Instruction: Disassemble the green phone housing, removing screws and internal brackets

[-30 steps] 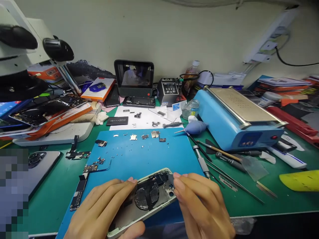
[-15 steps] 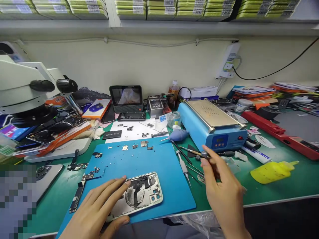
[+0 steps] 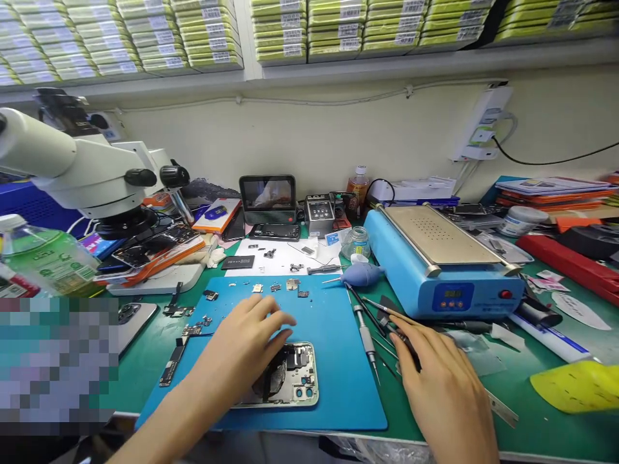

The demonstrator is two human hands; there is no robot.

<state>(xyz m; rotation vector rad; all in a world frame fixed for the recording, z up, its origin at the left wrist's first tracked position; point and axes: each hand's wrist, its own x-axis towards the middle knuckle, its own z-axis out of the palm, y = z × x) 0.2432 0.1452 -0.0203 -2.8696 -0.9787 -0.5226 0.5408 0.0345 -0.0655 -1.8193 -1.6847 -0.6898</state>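
1. Two bare hands work over a blue rectangular silicone mat that lies at the near edge of a green bench top.
2. The left hand rests flat, fingers spread and gripping nothing, on an opened silver phone housing that sits on the mat near its near edge; the palm covers the housing's left part, while the dark inner parts and camera holes show at its right end.
3. The right hand lies on the green bench top just off the mat's right edge, its fingertips on a cluster of thin dark-handled hand tools; whether the fingers are closed around one cannot be told.
4. Small metal shields and screws lie scattered along the mat's far edge.
5. Beyond the tools, a light-blue box-shaped heating machine with a metal top plate stands toward the bench's right side.
6. A white microscope stands at the far left of the bench.
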